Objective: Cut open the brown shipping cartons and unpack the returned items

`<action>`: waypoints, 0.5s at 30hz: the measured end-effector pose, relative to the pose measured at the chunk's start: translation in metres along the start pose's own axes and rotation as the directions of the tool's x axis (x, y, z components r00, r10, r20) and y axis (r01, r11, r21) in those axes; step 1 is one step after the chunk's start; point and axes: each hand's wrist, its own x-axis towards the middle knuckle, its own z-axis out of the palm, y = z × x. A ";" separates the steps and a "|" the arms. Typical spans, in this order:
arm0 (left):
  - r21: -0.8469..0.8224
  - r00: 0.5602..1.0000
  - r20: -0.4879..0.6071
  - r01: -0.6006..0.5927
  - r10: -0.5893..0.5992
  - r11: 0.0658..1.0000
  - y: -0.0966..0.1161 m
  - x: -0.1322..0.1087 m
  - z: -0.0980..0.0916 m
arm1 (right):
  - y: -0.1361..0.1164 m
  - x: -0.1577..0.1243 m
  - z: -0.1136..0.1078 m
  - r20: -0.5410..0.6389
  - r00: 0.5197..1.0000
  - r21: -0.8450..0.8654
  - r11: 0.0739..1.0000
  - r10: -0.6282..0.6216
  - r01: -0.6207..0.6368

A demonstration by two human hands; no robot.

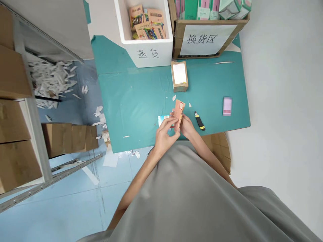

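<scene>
Near the table's front edge, a small orange-pink box is held tilted between my two hands. My left hand grips its lower left side, thumb and fingers closed on it. Around its right side is my right hand, with its fingers partly hidden behind the box. A blue-and-white packet with a barcode lies on the table beside my left hand, partly covered by it. To the right of my right hand rests a black-and-yellow utility knife.
On the green-topped table stand a taped carton with a white label, a white foam bin of colourful packs, and a labelled cardboard box of green and pink packages. A pinkish phone-like object lies right. Shelving with cartons is left.
</scene>
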 end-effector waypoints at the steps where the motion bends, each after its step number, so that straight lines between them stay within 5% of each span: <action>1: -0.026 0.998 -0.041 0.047 -0.048 0.999 -0.003 0.000 -0.007 | -0.003 0.001 0.001 -0.003 1.000 0.005 1.000 -0.002 0.002; 4: -0.099 0.958 -0.176 0.214 -0.228 0.972 -0.016 0.006 -0.027 | -0.013 0.004 0.006 -0.024 0.999 0.022 0.999 -0.026 0.027; 7: -0.172 0.918 -0.194 0.315 -0.346 0.933 -0.031 0.019 -0.043 | -0.021 0.005 0.015 -0.040 0.997 0.057 0.996 -0.073 0.075; 15: -0.308 0.935 -0.094 0.300 -0.343 0.903 -0.058 0.041 -0.047 | -0.020 0.009 0.035 0.122 0.989 0.047 0.996 -0.081 0.076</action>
